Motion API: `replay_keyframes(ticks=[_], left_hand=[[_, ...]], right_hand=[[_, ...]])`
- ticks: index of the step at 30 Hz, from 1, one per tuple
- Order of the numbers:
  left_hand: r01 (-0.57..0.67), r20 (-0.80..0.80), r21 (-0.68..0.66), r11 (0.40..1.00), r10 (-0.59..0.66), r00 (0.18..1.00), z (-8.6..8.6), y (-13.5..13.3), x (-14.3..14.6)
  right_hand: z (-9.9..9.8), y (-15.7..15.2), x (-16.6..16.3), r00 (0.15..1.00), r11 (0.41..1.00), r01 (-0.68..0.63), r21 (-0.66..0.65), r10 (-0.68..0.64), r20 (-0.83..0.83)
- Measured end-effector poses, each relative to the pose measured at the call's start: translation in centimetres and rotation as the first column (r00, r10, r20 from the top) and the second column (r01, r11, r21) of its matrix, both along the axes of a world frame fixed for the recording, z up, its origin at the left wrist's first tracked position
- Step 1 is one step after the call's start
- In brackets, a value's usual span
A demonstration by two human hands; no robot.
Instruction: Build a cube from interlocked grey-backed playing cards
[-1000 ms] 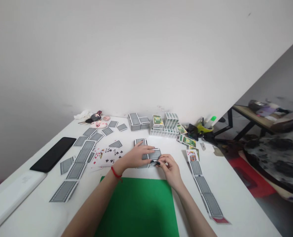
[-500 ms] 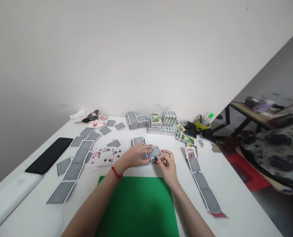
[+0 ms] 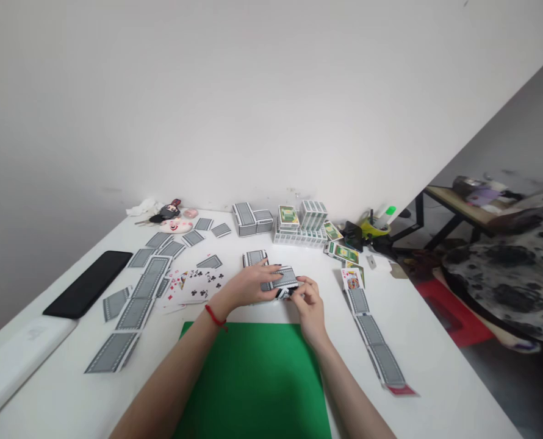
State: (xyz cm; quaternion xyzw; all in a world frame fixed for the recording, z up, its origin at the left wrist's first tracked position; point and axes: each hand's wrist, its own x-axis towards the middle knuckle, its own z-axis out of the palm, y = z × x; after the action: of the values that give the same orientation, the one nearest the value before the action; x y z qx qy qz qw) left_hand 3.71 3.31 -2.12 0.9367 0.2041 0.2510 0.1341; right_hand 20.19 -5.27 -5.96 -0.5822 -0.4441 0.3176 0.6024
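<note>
My left hand [image 3: 248,285] lies on a small stack of grey-backed playing cards [image 3: 284,277] just beyond the far edge of a green mat [image 3: 253,378]. Its fingers curl over the stack and hold it. My right hand [image 3: 309,303] meets the stack from the right, with fingertips pinched on its near edge. A red string circles my left wrist. Another grey-backed pile [image 3: 254,258] sits just behind my left hand.
Face-up cards [image 3: 193,285] and rows of face-down cards [image 3: 146,286] lie to the left, another row [image 3: 374,332] to the right. Card boxes [image 3: 299,225] stand at the back. A black phone [image 3: 88,283] and a white slab [image 3: 19,360] lie far left.
Both hands stay on the card stack; my right fingers have shifted slightly on its edge. The view has drifted a little.
</note>
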Motion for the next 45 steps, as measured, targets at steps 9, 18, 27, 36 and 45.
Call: replay_keyframes(ticks=[9,18,27,36,45], left_hand=[[-0.004,0.013,-0.004,1.0,0.004,1.0,-0.12,0.01,0.03],[-0.008,0.039,-0.012,1.0,0.009,0.999,-0.46,0.1,0.02],[-0.003,0.063,-0.036,0.999,0.005,0.998,-0.46,0.07,0.05],[-0.007,0.066,-0.046,0.999,0.01,0.998,-0.55,0.17,0.07],[-0.01,0.066,-0.064,0.998,0.014,0.998,-0.38,-0.03,0.0]], right_hand=[[0.02,0.12,-0.37,0.999,0.999,0.039,0.015,-0.039,-0.021],[-0.15,0.23,-0.58,0.997,0.997,0.071,0.01,-0.071,-0.02],[-0.03,0.27,-0.56,0.997,0.998,0.063,0.011,-0.063,-0.04],[0.22,0.18,-0.67,0.997,0.998,0.062,0.019,-0.061,-0.045],[0.08,0.1,-0.04,1.0,1.0,0.021,-0.009,-0.021,0.006]])
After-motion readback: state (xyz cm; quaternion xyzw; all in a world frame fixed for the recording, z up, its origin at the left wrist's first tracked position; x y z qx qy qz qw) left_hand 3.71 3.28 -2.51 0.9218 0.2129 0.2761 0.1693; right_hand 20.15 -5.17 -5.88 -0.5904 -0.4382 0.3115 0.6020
